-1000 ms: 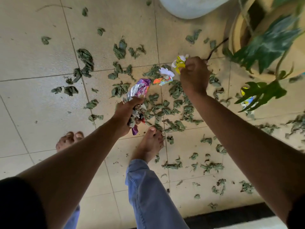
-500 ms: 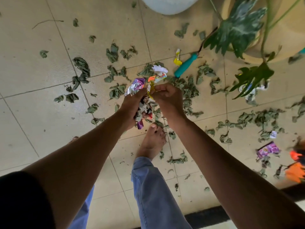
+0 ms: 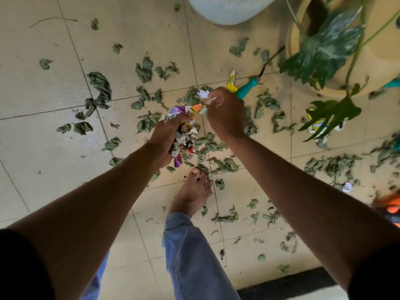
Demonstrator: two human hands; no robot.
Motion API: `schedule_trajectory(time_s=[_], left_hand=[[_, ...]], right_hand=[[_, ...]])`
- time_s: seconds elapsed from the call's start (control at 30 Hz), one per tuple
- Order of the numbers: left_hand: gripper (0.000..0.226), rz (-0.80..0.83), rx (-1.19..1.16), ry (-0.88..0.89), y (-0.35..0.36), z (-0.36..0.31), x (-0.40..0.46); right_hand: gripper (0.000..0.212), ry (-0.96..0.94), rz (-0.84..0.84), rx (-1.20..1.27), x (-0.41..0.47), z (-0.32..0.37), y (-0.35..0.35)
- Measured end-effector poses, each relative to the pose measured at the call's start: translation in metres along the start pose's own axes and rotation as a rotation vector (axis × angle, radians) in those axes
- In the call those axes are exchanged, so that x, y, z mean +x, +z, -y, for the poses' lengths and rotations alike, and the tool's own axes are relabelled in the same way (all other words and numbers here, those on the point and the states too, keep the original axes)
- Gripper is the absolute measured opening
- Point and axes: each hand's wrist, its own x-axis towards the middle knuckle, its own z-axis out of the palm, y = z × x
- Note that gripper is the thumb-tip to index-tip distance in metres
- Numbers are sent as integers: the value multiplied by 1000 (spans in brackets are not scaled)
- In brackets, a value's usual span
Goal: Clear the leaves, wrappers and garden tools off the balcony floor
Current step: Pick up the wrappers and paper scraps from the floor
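- Head view, hands: the left hand (image 3: 167,140) is clenched round a crumpled bundle of wrappers (image 3: 184,135), held above the floor (image 3: 43,148). The right hand (image 3: 226,113) is just beside it, its fingers (image 3: 213,98) curled near a white scrap (image 3: 203,94); whether they pinch that scrap I cannot tell, as the hand is blurred.
- Head view, what looks done: several wrappers are gathered in that one bundle, a small part of the job by my judgement.
- Head view, what is left: the leaves (image 3: 216,146) lie scattered over most of the tiles. A yellow wrapper (image 3: 232,83) rests beside the teal-handled tool (image 3: 246,88) near the plant pot (image 3: 378,57). Another wrapper (image 3: 316,126) lies partly under the plant's foliage, and a white bit (image 3: 347,187) sits among leaves at right.
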Motion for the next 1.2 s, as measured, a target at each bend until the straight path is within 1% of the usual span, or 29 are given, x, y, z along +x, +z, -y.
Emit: schedule_trajectory(time_s=[0.03, 0.07, 0.13, 0.2, 0.23, 0.3, 0.33, 0.37, 0.4, 0.43, 0.47, 0.5, 0.53, 0.6, 0.63, 0.67, 0.7, 0.77, 0.8, 0.87, 0.93, 0.97, 1.0, 1.07, 1.13, 1.2], left_hand=[[22, 2, -4, 7, 0, -2, 1], [22, 9, -7, 3, -3, -5, 2], [23, 40, 1, 2, -11, -7, 3], [23, 57, -4, 1, -21, -13, 2], [22, 45, -13, -2, -30, -19, 2], [26, -1, 8, -31, -36, -5, 4], [34, -19, 11, -79, -32, 14, 2], [45, -83, -45, -165, -26, 41, -2], [51, -226, -113, -286, -22, 58, -4], [52, -266, -212, -387, -18, 79, -2], [51, -299, -215, -423, -12, 95, -2], [50, -394, -206, -386, -11, 109, -3], [47, -427, -244, -333, -4, 117, -12], [30, -377, -199, -151, -15, 90, -35], [23, -335, -153, -129, -22, 69, -52], [24, -251, -124, -83, -35, 40, -67], [25, -33, -258, -40, -44, 13, -75], [39, 66, -300, 0, -71, -46, -95], [42, 66, -336, 17, -80, -62, -108], [38, 63, -423, 15, -81, -69, -127], [33, 14, -523, 29, -85, -70, -144], [30, -1, -599, 51, -90, -75, -154], [27, 4, -693, 71, -96, -83, -166], [22, 31, -855, 125, -109, -99, -191], [22, 36, -985, 181, -127, -111, -220], [28, 8, -1080, 273, -152, -123, -250]], right_hand=[[33, 3, -35, -128, 13, -4, 0], [40, 7, -29, -279, 25, -9, 0], [49, 30, 79, -508, 46, -18, 0], [52, -5, 174, -627, 57, -23, 0], [50, -58, 190, -680, 62, -23, 0], [45, -161, 199, -726, 69, -19, -3], [41, -179, 203, -683, 70, -15, -6], [37, -174, 208, -599, 68, -10, -9], [30, -152, 204, -467, 63, -2, -14], [22, -107, 192, -281, 54, 7, -17], [16, -48, 190, -68, 42, 17, -19], [15, -1, 209, 112, 26, 30, -21], [18, 18, 244, 234, 9, 43, -23], [22, 14, 327, 416, -25, 68, -23], [19, 19, 361, 491, -43, 80, -22], [15, 29, 380, 549, -60, 93, -19], [13, 34, 382, 584, -75, 105, -16], [11, 5, 326, 573, -103, 129, -8], [10, -25, 270, 543, -116, 142, -4], [11, -95, 131, 485, -132, 168, 5], [21, -156, 46, 458, -141, 197, 12], [30, -172, 66, 484, -145, 214, 13], [38, -168, 130, 540, -148, 230, 14], [45, -131, 303, 661, -157, 265, 17], [41, -129, 396, 727, -169, 299, 23], [33, -191, 435, 740, -186, 333, 30]])
